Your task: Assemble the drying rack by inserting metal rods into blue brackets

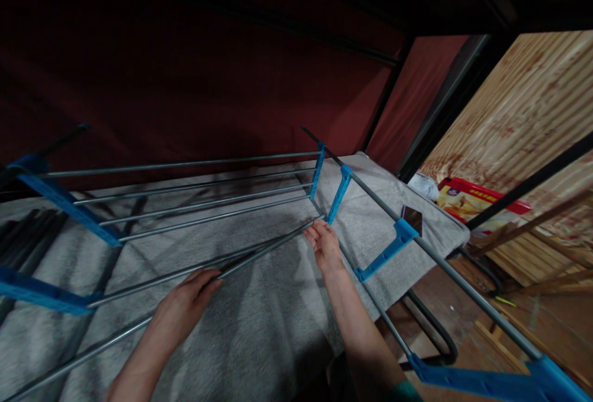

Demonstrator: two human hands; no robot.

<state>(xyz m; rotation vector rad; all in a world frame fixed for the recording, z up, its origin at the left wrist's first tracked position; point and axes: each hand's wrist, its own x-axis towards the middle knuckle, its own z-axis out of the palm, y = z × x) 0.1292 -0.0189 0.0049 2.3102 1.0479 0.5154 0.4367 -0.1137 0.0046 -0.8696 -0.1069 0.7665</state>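
Note:
A frame of grey metal rods and blue plastic brackets lies on a grey blanket. My left hand (189, 300) is closed around a loose-looking metal rod (254, 262) partway along its length. At the rod's far end, my right hand (323, 242) pinches it close to a blue bracket (340, 193). Another rod (173, 274) runs behind it from the left blue bracket (46, 293), and the two nearly meet at my right fingers. Whether the held rod sits in the bracket is hidden by my fingers. Several parallel rods (217, 201) span the brackets farther back.
The grey blanket (273, 340) covers a bed-like surface with a black metal frame (440, 322). A phone (412, 219) rests near the right edge. Dark tubes (28, 244) lie at left. Beyond the edge are a red and yellow box (482, 198) and wooden furniture (532, 247).

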